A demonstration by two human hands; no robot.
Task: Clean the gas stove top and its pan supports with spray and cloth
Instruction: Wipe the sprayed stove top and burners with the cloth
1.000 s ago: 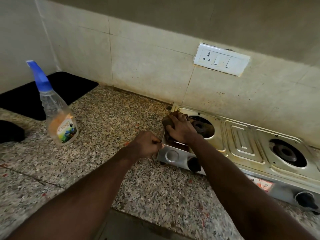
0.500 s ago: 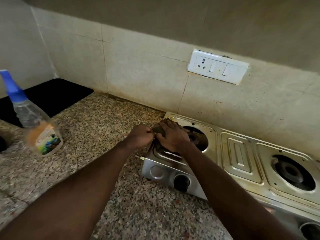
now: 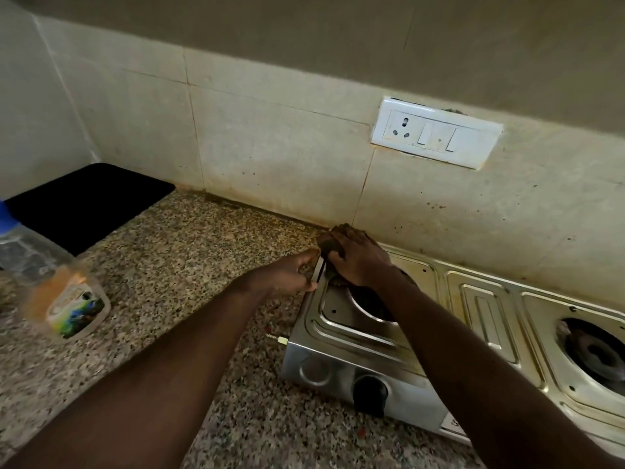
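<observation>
- Standing at the left edge: spray bottle (image 3: 50, 289), blurred, blue cap toward upper left, label end toward lower right.
- Centre: left hand (image 3: 291, 275), fingers curled, gripping the left rim of the gas stove (image 3: 487, 313).
- Just right of it: dark cloth (image 3: 329, 247), bunched on the stove's far-left corner by the wall (image 3: 270, 147).
- On the cloth: right hand (image 3: 358, 258), fingers bent over it, pressing down.
- Stove's long axis runs from centre to right edge along the wall; knob (image 3: 370, 394) faces the lower frame.

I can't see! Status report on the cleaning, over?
Right grip holds cloth on stove, back corner. Left grip holds stove edge. Spray bottle off left, nothing blocking.
</observation>
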